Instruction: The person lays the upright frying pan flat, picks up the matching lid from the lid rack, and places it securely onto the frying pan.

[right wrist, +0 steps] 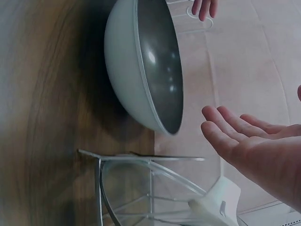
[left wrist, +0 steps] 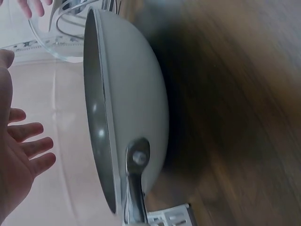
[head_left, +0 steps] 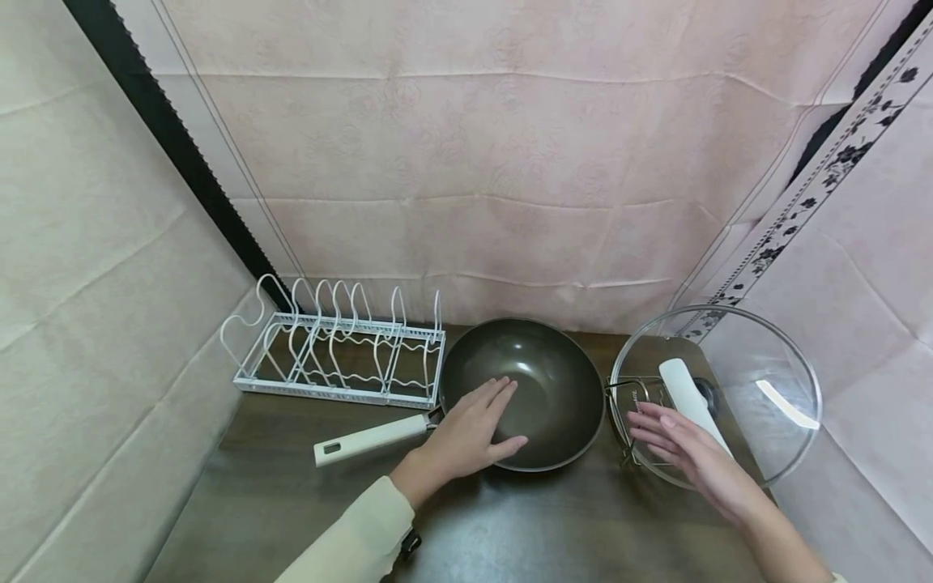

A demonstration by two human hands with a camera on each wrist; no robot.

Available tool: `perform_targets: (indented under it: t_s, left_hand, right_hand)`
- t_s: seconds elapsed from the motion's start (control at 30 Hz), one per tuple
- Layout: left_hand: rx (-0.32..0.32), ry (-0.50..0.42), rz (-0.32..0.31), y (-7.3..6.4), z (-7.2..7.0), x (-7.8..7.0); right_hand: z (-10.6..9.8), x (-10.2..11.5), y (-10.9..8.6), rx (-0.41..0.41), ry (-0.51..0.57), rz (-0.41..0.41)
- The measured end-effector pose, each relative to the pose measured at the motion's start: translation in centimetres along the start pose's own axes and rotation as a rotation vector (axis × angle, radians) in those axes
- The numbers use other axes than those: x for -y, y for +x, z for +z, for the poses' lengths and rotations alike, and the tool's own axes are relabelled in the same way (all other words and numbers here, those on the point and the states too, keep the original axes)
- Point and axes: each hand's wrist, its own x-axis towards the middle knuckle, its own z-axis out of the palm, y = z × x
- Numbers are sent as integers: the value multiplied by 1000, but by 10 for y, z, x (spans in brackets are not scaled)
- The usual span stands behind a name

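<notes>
Hands apart, empty; left hand (head_left: pixel 472 431) above wok (head_left: pixel 557 401), nearer, handle (head_left: pixel 372 440) running leftward; right hand (head_left: pixel 696 460) near clear lid (head_left: pixel 765 389).

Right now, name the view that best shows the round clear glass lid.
Head view: the lid shows nearly whole. The left wrist view has only part, top left; the right wrist view cuts it off below.
</notes>
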Motion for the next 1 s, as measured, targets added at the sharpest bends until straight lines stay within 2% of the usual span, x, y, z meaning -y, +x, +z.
perform_targets:
  t_s: [0.13, 0.43, 0.57, 0.8, 1.0]
  left_hand:
    - [11, 23, 34, 10, 5, -10]
    - [21, 45, 112, 33, 16, -30]
    - [34, 63, 140, 43, 22, -38]
    - [54, 86, 165, 60, 30, -52]
    - [96, 85, 171, 73, 36, -64]
  right_hand:
    - [-7, 3, -5, -7, -20, -5]
    - [-22, 6, -14, 19, 16, -66]
    - [-30, 8, -18, 35, 24, -57]
    - [-42, 10, -22, 27, 2, -53]
    - [-51, 11, -28, 27, -7, -66]
